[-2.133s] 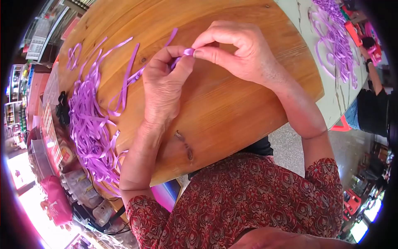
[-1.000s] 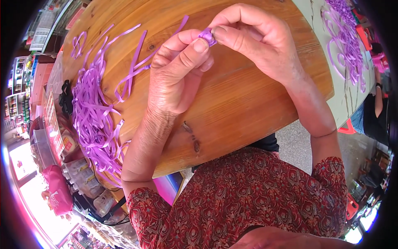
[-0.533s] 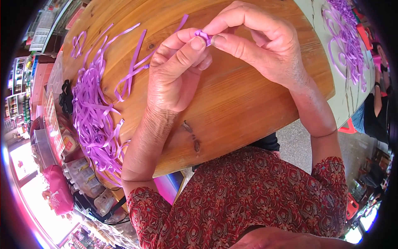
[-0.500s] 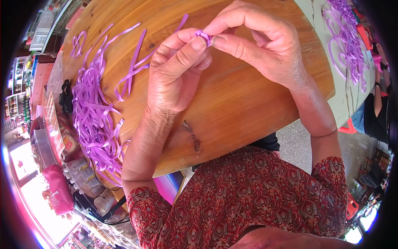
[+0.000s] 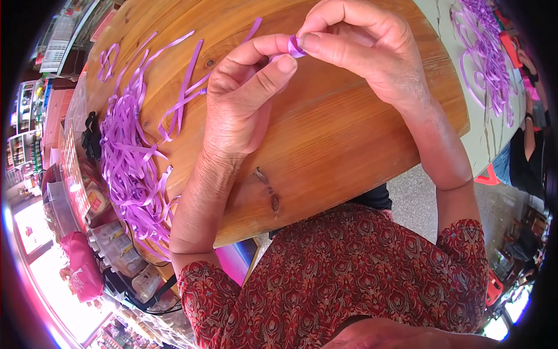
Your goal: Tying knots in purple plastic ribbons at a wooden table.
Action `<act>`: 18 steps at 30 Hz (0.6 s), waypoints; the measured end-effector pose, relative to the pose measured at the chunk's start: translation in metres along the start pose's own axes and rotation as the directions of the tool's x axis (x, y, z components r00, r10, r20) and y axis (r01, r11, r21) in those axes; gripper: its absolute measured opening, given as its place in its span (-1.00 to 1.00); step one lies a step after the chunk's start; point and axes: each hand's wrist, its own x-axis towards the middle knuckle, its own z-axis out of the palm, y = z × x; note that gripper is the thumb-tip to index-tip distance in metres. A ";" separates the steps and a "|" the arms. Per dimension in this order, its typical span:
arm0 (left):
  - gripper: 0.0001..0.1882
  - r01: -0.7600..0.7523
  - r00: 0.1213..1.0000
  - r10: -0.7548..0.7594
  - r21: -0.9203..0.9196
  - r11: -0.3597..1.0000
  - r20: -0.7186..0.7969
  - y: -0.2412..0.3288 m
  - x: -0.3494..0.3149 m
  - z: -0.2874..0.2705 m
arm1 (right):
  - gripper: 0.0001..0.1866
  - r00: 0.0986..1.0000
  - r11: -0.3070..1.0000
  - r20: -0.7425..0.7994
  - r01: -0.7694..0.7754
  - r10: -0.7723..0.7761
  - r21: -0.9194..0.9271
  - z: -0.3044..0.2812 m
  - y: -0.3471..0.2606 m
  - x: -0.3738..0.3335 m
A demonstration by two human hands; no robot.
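Above the wooden table (image 5: 349, 134), my two hands meet over a small loop of purple ribbon (image 5: 297, 47). My right hand (image 5: 372, 55) pinches the loop between thumb and forefinger. From the other side, the forefinger and thumb of my left hand (image 5: 241, 96) close on the same ribbon, its other fingers curled behind. A length of purple ribbon (image 5: 189, 87) lies on the wood beside my left hand, with one end showing beyond the knuckles. Whether it joins the loop is hidden by the hand.
A heap of purple ribbons (image 5: 131, 157) covers the table's left side. Another purple ribbon pile (image 5: 485, 58) sits on a pale table (image 5: 474, 151) at right, near another person's arm (image 5: 529, 139). A pink bag (image 5: 81, 264) and clear containers (image 5: 116, 247) stand at lower left.
The loop has shifted slightly right and looks wider and more open. My left thumb has moved a little right and down, away from the loop's top; my right hand stays pinched on it.
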 end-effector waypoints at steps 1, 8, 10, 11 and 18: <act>-0.81 0.001 1.000 -0.001 0.000 1.000 -0.002 0.000 0.000 0.000 | -0.94 0.994 0.994 -0.026 -0.106 0.106 0.019 0.002 -0.008 0.000; -0.82 0.014 0.989 0.001 0.100 0.995 -0.150 0.002 0.000 0.007 | -0.94 0.961 0.963 -0.074 -0.264 0.267 0.048 0.007 -0.013 -0.003; -0.84 0.030 0.980 -0.004 0.131 0.991 -0.198 0.002 -0.001 0.007 | -0.94 0.963 0.964 -0.063 -0.259 0.263 0.060 0.006 -0.013 -0.002; -0.87 0.037 0.981 -0.011 0.133 0.990 -0.192 0.003 -0.001 0.006 | -0.94 0.965 0.964 -0.053 -0.255 0.258 0.071 0.005 -0.013 -0.001; -0.93 0.026 0.987 -0.006 0.119 0.993 -0.163 0.007 -0.004 0.009 | -0.94 0.990 0.988 0.020 -0.143 0.142 0.064 -0.005 0.001 -0.007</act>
